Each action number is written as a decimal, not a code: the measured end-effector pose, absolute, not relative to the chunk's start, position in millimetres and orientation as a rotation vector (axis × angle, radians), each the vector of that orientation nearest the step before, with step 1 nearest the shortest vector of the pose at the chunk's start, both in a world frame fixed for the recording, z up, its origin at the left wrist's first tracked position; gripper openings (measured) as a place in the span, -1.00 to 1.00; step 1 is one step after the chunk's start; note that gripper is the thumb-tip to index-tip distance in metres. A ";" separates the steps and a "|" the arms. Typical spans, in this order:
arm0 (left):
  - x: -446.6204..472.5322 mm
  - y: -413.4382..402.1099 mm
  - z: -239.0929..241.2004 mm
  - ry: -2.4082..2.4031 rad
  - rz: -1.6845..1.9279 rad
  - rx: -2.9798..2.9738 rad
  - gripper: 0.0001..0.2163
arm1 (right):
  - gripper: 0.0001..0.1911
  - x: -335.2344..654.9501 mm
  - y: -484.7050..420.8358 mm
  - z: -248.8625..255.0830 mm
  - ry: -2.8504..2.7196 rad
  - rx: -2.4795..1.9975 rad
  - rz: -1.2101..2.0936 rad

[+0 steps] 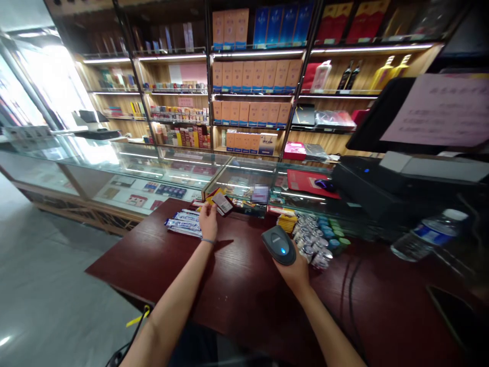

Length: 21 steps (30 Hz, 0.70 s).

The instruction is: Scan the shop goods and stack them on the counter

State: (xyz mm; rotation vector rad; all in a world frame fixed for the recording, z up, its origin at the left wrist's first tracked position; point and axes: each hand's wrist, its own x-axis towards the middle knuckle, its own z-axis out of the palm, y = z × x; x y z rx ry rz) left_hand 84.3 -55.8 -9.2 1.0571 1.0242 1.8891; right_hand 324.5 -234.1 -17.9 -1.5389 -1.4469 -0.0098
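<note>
My left hand reaches out over the dark red counter and pinches a small dark packet, holding it up near the counter's far edge. Blue-and-white wrapped bars lie just left of that hand. My right hand is wrapped round a grey handheld barcode scanner with a blue light on its head, which points toward the packet. A heap of small silver and blue round containers sits right beside the scanner.
A glass display case runs behind the counter, with shelves of boxes and bottles beyond. A black till with a screen stands at right, next to a lying water bottle. A dark phone rests at far right.
</note>
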 end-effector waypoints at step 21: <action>151.0 -92.3 -42.5 0.544 1.524 0.484 -0.87 | -0.73 326.6 -237.2 -11.0 -1.756 -1.740 -0.008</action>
